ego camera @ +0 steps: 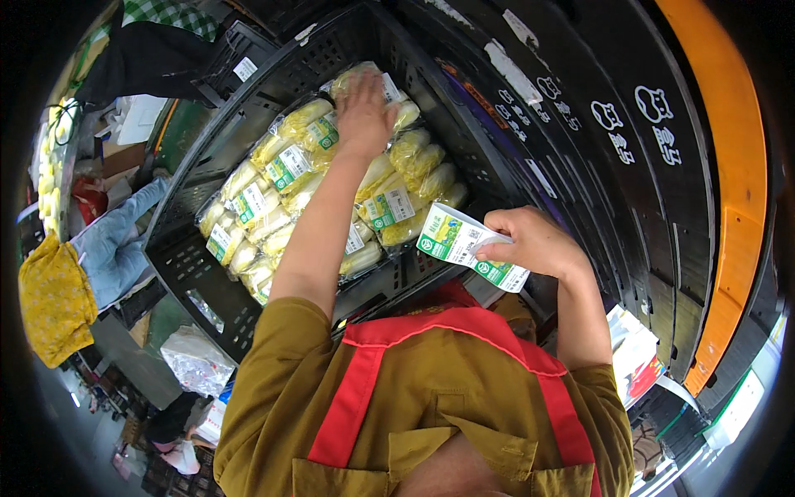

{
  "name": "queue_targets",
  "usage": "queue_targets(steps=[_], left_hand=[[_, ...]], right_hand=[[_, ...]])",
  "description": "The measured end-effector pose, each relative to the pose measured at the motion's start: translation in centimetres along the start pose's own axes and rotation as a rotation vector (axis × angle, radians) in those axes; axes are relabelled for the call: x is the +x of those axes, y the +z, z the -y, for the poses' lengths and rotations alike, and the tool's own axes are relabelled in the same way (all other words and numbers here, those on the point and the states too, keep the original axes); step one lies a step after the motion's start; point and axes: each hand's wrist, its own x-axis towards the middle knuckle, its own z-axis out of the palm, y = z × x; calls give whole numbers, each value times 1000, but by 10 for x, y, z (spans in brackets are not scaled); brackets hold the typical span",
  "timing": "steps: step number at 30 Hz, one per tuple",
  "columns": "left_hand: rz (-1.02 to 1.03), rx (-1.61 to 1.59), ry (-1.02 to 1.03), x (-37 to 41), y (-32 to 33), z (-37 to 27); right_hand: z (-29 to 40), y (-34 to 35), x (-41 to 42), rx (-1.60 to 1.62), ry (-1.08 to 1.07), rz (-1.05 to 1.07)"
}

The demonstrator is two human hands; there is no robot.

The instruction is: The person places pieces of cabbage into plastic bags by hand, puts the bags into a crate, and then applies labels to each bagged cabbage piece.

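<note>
My left hand lies palm down on a bagged yellow-green cabbage pack near the far corner of a black plastic crate. Its fingers are extended and grip nothing visible. Rows of clear-bagged small napa cabbages fill much of the crate, and many bear white-and-green labels. At the crate's near right side, my right hand pinches a curled strip of printed green-and-white labels between thumb and fingers. The strip hangs over the crate's rim, close to a labelled pack.
Stacked black crates with an orange one stand along the right. To the left are a yellow patterned cloth, blue denim and a clear plastic bag. Another person's arm and dark clothing show at lower left.
</note>
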Motion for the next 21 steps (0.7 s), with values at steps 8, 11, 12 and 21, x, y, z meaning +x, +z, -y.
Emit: queue_targets(steps=[8,11,12,21], left_hand=[[29,-708,-130,-5,-32,2],[384,-1420,-170,-48,-99,-17],[476,-1526,-182,-65,-118,-30],[472,-1511,-185,-125,-156,-59]], right_hand=[[11,0,-1,133,-27,-138],[17,-3,1,153,-12,-215],[20,-2,2,166,-33,-230],[30,15,16,196,-377,-364]])
